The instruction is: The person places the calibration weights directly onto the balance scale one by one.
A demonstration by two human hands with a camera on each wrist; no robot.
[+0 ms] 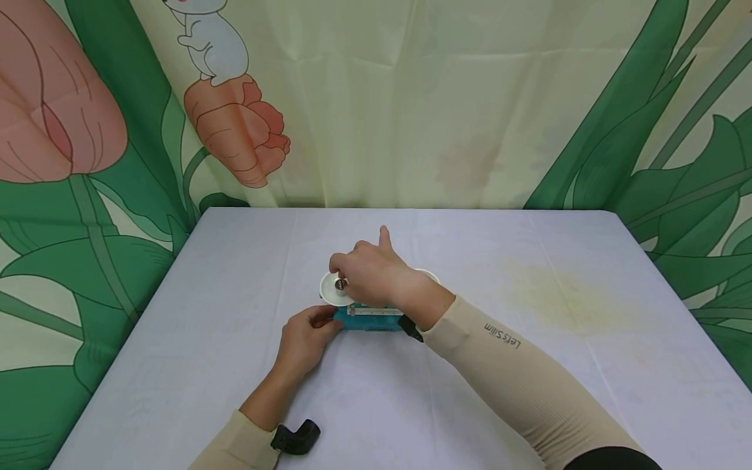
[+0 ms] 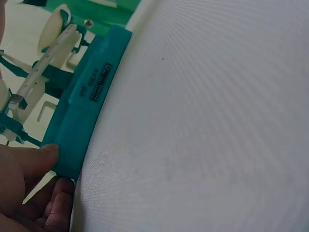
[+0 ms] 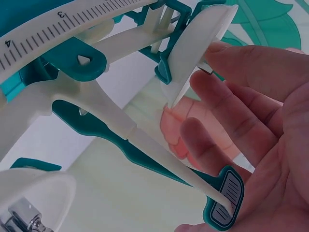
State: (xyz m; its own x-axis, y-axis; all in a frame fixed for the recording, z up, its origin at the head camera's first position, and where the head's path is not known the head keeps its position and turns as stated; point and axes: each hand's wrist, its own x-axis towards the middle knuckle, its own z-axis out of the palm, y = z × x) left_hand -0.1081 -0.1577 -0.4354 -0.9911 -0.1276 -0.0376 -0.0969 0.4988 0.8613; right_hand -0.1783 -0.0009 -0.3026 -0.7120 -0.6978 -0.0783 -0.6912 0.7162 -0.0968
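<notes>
A teal and white balance scale [image 1: 373, 322] stands on the table, its ruler beam [image 3: 63, 29] running between two pans. My left hand [image 1: 305, 339] grips the left end of its base, the thumb [image 2: 48, 157] on top and the fingers curled by the end. Over the left white pan [image 1: 331, 295], my right hand [image 1: 376, 271] pinches a small metal weight [image 1: 341, 284] between thumb and index finger. The right pan [image 3: 48, 188] holds shiny metal pieces [image 3: 24, 217]. In the right wrist view the white pointer [image 3: 169, 166] crosses a striped plate [image 3: 231, 188].
A white cloth covers the table [image 1: 529, 391], with a yellowish stain right of the scale. Behind it hangs a curtain [image 1: 376, 98] printed with leaves, a rabbit and a carrot. A black wrist mount [image 1: 296, 437] sits at the left sleeve.
</notes>
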